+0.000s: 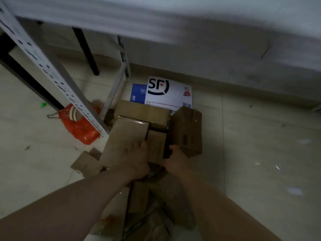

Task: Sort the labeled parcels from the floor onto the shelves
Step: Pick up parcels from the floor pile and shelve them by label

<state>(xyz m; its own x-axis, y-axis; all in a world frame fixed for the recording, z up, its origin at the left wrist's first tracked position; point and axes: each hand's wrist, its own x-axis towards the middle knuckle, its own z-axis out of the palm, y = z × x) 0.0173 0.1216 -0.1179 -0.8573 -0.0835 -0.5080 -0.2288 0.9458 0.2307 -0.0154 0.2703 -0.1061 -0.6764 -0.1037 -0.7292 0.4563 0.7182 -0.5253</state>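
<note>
Parcels: brown cardboard parcels (139, 197) lie heaped on the pale tiled floor (251, 153), by the foot of a grey perforated metal shelf post (52, 75).
Middle of the heap: a narrow brown cardboard box (156, 143) is wedged between two others.
Right hand: the right hand (175, 159) has its fingers curled round the dark right edge of the narrow box, grasping it.
Left side: a long brown cardboard box (125, 136) with shiny tape lies just beside the narrow one.
Left hand: the left hand (137, 162) lies over the near end of the long box, thumb at the edge next to the narrow box. The blur hides whether it grips or only rests.
Right side: an upright brown cardboard box (187, 129) stands against the narrow one.
Behind: a flat brown cardboard box (142, 110) touches the heap's far side, and beyond it a white envelope with a dark "SF" mark (170, 96) overlaps a blue flat packet (138, 93).
Further left: a red plastic bag (78, 127) sits at the post's base.
Background: a black slanted leg (86, 49) stands near the grey wall (208, 63).
</note>
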